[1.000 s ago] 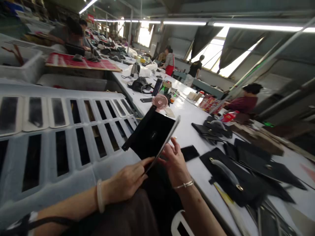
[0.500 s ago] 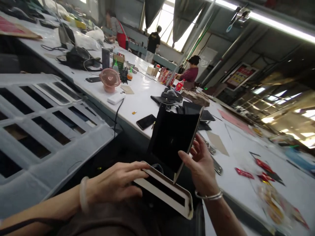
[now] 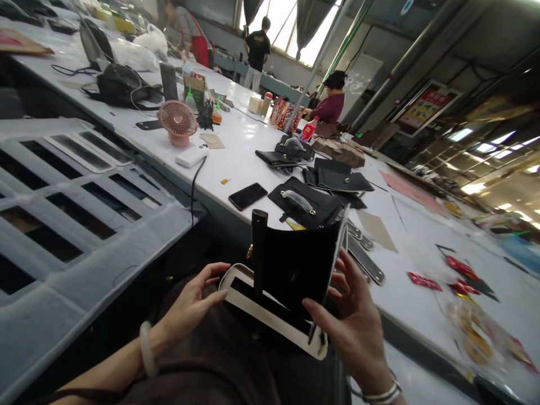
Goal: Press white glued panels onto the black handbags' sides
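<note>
A long off-white panel with rounded ends (image 3: 278,318) and a black strip along its middle lies tilted over my lap. My left hand (image 3: 185,315) has its thumb and fingers closed about the panel's left end. My right hand (image 3: 354,326) grips the right edge of a curved black bag piece (image 3: 295,264), thumb in front and fingers behind. This piece stands upright on the panel, its lower edge along the strip. At its left side rises a narrow black strap-like part (image 3: 259,253). A small gold fitting (image 3: 250,251) shows beside that part.
A black flap with a wrapped handle (image 3: 304,201) lies just beyond, near a phone (image 3: 248,196). Black straps (image 3: 365,259) are at the right. A pink fan (image 3: 178,121) and a white power bank (image 3: 192,156) stand left. Slotted white trays (image 3: 93,236) fill the left side.
My left hand has moved from the panel's upper edge to its left end. The black bag piece has come upright and lower onto the panel, and my right hand has moved with it.
</note>
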### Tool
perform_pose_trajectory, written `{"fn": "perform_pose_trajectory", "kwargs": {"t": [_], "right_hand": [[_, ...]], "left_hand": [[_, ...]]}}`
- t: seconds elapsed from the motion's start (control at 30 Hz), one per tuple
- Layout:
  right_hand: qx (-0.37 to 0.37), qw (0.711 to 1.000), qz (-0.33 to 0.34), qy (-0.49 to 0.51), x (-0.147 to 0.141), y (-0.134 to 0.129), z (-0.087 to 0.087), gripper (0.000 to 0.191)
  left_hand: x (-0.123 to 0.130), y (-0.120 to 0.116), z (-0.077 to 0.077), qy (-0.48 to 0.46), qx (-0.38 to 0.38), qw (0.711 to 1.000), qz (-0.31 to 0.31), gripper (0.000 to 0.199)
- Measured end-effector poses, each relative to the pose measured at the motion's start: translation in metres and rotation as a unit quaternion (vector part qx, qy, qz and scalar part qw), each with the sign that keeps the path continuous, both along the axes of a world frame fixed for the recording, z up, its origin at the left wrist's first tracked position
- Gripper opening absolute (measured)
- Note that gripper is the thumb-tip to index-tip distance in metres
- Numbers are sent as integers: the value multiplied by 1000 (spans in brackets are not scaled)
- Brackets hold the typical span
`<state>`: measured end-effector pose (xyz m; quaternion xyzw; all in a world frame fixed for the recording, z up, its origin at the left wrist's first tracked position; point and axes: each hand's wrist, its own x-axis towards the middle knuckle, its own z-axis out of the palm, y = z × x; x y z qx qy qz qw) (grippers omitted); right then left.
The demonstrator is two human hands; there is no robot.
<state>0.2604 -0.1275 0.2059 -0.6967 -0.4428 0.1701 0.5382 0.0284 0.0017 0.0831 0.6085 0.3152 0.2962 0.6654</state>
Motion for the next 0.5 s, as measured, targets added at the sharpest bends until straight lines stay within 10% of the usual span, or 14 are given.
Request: {"fn": "perform_pose_trajectory", "kwargs": {"t": [0.3,0.5], "right_hand": [[-55,973,17,-222,1,-8,-21,82],[-113,884,57,-451,7,-15,-25,69]], "left_hand": [[2,0,6,29,-9,999,-13,41],[0,5,11,50,13,998,-39,43]]}}
